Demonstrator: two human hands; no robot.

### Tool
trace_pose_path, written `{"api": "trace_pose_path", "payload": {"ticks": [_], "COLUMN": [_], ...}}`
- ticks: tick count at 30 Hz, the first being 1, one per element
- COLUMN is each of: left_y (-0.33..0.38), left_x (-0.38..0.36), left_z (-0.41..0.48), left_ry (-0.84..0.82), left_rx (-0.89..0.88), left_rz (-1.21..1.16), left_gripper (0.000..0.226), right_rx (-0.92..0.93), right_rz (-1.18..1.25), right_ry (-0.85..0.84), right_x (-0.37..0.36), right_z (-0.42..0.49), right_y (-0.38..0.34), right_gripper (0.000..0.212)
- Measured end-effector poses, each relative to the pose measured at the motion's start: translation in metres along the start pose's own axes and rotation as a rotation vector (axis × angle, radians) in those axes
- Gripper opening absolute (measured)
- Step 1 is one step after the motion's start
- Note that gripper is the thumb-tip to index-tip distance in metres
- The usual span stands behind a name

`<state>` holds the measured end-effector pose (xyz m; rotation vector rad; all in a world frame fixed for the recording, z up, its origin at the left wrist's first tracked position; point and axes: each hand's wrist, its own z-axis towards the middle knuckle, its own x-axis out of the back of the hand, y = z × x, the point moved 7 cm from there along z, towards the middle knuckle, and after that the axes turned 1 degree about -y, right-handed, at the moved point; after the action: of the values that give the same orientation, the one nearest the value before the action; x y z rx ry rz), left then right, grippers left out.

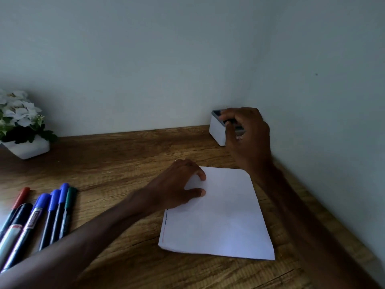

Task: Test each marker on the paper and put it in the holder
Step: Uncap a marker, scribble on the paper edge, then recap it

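Observation:
A white sheet of paper [220, 215] lies on the wooden desk, with small red and dark scribbles along its left edge. My left hand [179, 182] rests flat on the paper's upper left corner, fingers spread. My right hand [245, 132] is over the white box-shaped holder [216, 130] in the back corner, fingers closed around a dark marker [230, 122] at the holder's opening. Several markers [41, 213] with red, black, blue and green caps lie side by side at the left.
A white pot of white flowers [23, 126] stands at the back left. Walls close the desk off at the back and on the right. Bare wooden desk [125, 163] lies between the markers and the paper.

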<state>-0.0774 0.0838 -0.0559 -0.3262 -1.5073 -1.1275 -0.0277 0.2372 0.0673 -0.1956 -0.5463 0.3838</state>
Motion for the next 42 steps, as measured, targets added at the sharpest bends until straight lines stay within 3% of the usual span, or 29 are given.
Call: {"api": "trace_pose_path", "payload": {"ticks": [9,14,22,27,30,33,36,42], "left_y": [-0.017,-0.029,-0.064,-0.092,-0.104,-0.107,-0.11,-0.11], "left_x": [0.039,0.064,0.098,0.126,0.13,0.132,0.132,0.12], "left_z": [-0.017,-0.052,-0.109,-0.135,-0.144,-0.147,-0.148,-0.146], "left_ry": [0.24,0.345,0.534,0.669,0.664,0.665,0.656,0.548], "left_rx": [0.026,0.062,0.181,0.251,0.271,0.289,0.297,0.278], "left_rz": [-0.105,-0.085,0.044,0.065,0.048,0.047,0.043,0.036], "left_gripper": [0.021,0.019,0.016,0.017,0.016,0.015,0.015,0.015], "right_rx": [-0.108,-0.034,0.049,0.154,0.213,0.218,0.157,0.041], "right_rz": [0.227,0.264,0.378,0.403,0.397,0.363,0.344,0.274], "right_ry": [-0.426,-0.647,-0.764,-0.91,-0.958,-0.973,-0.93,-0.87], "right_x": [-0.023,-0.042,-0.065,-0.101,-0.119,-0.13,-0.134,-0.131], "right_z": [-0.068,-0.094,-0.109,-0.119,-0.124,-0.128,-0.126,-0.12], "right_y": [-0.056,-0.094,-0.166,-0.216,-0.244,-0.258,-0.255,-0.235], "right_gripper": [0.018,0.02,0.018,0.036,0.038,0.027,0.012,0.011]}}
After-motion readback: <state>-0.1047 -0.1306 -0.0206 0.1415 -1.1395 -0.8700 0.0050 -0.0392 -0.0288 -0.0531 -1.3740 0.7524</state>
